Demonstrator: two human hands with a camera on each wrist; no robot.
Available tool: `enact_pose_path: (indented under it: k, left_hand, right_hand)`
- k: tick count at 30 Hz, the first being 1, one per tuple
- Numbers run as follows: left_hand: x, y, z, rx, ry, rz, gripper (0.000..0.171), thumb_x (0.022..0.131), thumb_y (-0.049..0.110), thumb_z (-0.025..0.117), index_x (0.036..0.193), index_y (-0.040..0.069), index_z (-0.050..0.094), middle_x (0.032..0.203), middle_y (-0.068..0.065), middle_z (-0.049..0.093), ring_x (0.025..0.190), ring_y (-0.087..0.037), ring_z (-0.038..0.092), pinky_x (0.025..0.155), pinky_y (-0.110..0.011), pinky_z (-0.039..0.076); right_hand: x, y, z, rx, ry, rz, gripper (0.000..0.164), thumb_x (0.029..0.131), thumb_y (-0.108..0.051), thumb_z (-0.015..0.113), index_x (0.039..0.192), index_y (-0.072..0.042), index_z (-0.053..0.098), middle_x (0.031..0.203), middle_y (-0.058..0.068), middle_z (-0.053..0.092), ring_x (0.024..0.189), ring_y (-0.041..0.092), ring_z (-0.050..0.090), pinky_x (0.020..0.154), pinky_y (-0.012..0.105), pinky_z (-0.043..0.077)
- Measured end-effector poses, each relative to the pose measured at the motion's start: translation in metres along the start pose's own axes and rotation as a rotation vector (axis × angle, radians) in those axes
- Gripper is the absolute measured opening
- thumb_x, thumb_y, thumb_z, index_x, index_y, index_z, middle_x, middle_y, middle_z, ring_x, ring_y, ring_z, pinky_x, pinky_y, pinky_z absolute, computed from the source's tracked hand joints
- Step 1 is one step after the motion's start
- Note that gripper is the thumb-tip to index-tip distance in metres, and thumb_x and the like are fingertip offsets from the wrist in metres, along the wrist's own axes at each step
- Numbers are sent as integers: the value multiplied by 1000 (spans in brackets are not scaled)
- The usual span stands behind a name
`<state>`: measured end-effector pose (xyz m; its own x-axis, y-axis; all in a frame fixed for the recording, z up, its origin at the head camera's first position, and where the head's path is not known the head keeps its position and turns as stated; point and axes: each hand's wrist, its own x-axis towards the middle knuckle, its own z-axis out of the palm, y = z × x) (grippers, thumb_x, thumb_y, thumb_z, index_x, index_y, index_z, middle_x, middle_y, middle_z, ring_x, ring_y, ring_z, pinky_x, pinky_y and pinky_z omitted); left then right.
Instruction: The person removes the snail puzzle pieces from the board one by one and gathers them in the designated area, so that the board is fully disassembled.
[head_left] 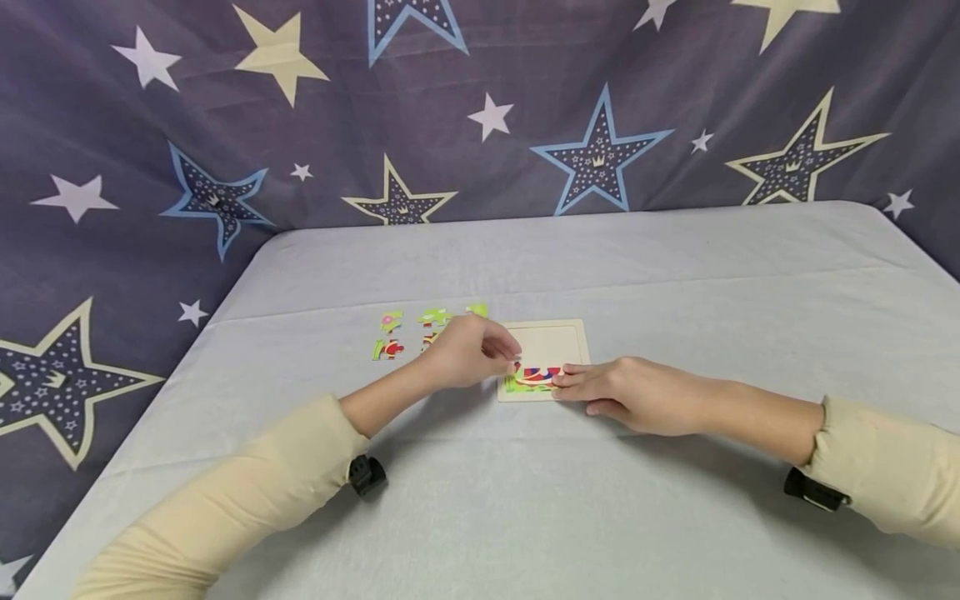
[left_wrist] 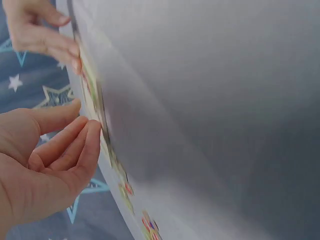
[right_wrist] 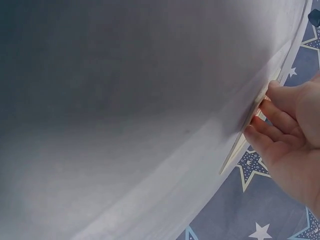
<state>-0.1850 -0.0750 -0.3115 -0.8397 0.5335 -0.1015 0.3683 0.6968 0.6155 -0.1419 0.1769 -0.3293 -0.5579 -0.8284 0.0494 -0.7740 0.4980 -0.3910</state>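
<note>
A square wooden puzzle tray (head_left: 553, 343) lies flat on the table, its upper part bare. Along its lower part are fitted puzzle pieces (head_left: 538, 375) in red, blue and green. My left hand (head_left: 467, 350) hovers at the tray's left side, fingers bent and fingertips close over the lower-left pieces. In the left wrist view a gap shows between thumb and fingers of the left hand (left_wrist: 60, 155), with nothing visible in it. My right hand (head_left: 637, 393) rests its extended fingers on the tray's lower right; in the right wrist view its fingertips (right_wrist: 255, 125) touch the tray edge.
Several loose puzzle pieces (head_left: 389, 347), green, red and pink, lie left of the tray, some partly behind the left hand. A pale grey cloth (head_left: 480, 500) covers the table. A dark curtain with stars (head_left: 487, 117) hangs behind it.
</note>
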Motion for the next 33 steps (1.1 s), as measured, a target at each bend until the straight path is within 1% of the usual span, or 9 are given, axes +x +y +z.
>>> enact_pose_path:
  k: [2,4,9,15,19,22,27,30,33]
  left_hand:
    - [-1,3,4,-4,-18,14,21,81,6,74,102,2,72,96,-8,75,83,-12,67,76,-19,55]
    - [-3,5,7,16,-25,33,23,80,4,75,102,2,71,97,-8,74,84,-12,67,75,-19,55]
    - [-4,6,10,73,-14,71,24,77,3,78,101,2,71,97,-8,74,85,-14,67,75,-18,55]
    - [-3,5,11,68,-6,96,25,75,1,79,99,1,71,95,-8,74,82,-13,67,73,-17,55]
    - [-2,5,11,59,-11,94,24,75,1,79,99,1,71,95,-9,74,83,-14,66,73,-17,55]
    - [-1,6,11,57,-7,80,25,75,1,79,98,1,71,95,-8,73,82,-13,66,73,-17,55]
    - [-2,6,10,55,-4,62,25,74,2,80,98,2,72,95,-8,74,83,-13,67,73,-18,55]
    - [-2,6,10,59,-6,56,25,75,3,80,98,2,72,96,-9,74,85,-15,68,74,-18,55]
    - [-2,6,10,76,-2,45,26,75,4,80,100,2,72,98,-9,74,88,-17,68,76,-20,56]
  right_hand:
    - [0,0,0,1,2,-2,43,88,1,63,129,-11,62,134,9,61,129,30,53,101,44,48]
    - [1,0,0,1,3,-4,43,88,1,64,129,-11,62,134,9,61,130,30,53,101,44,48]
    - [2,0,-2,8,-7,-4,42,88,-1,64,129,-12,62,135,8,60,131,30,52,102,45,47]
    - [1,1,-6,10,-26,-18,40,90,-3,63,128,-15,63,134,6,61,129,29,53,104,45,46]
    - [3,3,-12,-17,-21,-38,34,89,-5,66,122,-13,67,125,3,67,122,24,61,99,41,51]
    - [8,3,-17,-46,-1,-42,33,89,-6,66,121,-12,68,123,4,69,119,24,63,96,40,53]
    - [22,2,-16,-65,6,-5,41,90,-12,66,130,-9,61,134,7,61,129,29,54,99,44,50]
    - [29,4,-12,-66,-1,9,45,89,-14,68,132,-8,58,139,7,57,133,29,49,101,44,49]
    - [34,8,-6,-70,9,9,46,89,-14,67,134,-8,57,141,7,55,135,29,47,99,42,50]
